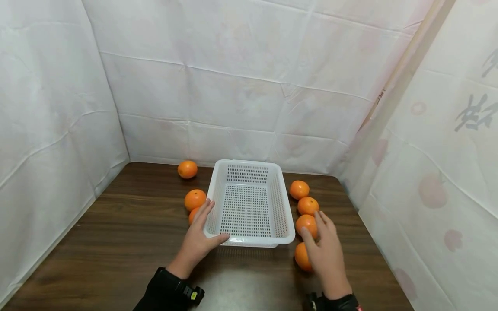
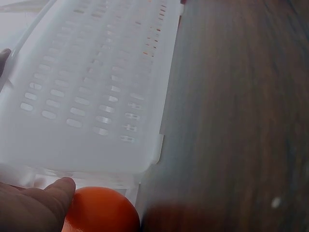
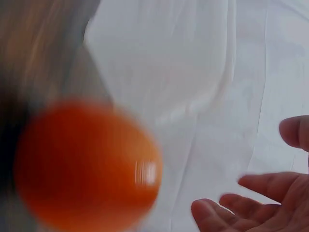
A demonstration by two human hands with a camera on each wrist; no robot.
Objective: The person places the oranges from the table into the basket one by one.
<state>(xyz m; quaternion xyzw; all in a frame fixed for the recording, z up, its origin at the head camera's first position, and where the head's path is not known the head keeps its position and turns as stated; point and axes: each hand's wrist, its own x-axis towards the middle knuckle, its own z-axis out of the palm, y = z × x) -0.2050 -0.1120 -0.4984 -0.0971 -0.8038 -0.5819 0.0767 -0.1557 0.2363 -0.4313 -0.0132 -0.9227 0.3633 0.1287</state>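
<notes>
Head view: a white slotted plastic basket (image 1: 246, 207), with nothing inside, lies between the two hands above the dark wood-grain surface (image 1: 116, 242). The left hand (image 1: 197, 239) spans its near left corner, thumb by the near rim, fingers extended along the left side; firmness of contact cannot be told. The right hand (image 1: 327, 250) has its fingers parted and grasps nothing. A first orange (image 1: 305, 224) lies just beside the right thumb and fingertips; a second orange (image 1: 301, 256) lies nearer the wrist, partly covered; a third orange (image 1: 308, 206) and fourth orange (image 1: 299, 189) continue the row beyond the fingertips. Outside the left fingers lie a partly hidden orange (image 1: 192, 215), an adjoining orange (image 1: 195, 199) and a far orange (image 1: 187, 169). The step in hand appears to be positioning the basket among the fruit. Taking up an orange would call for curling the right fingers around one without rolling its neighbours.
</notes>
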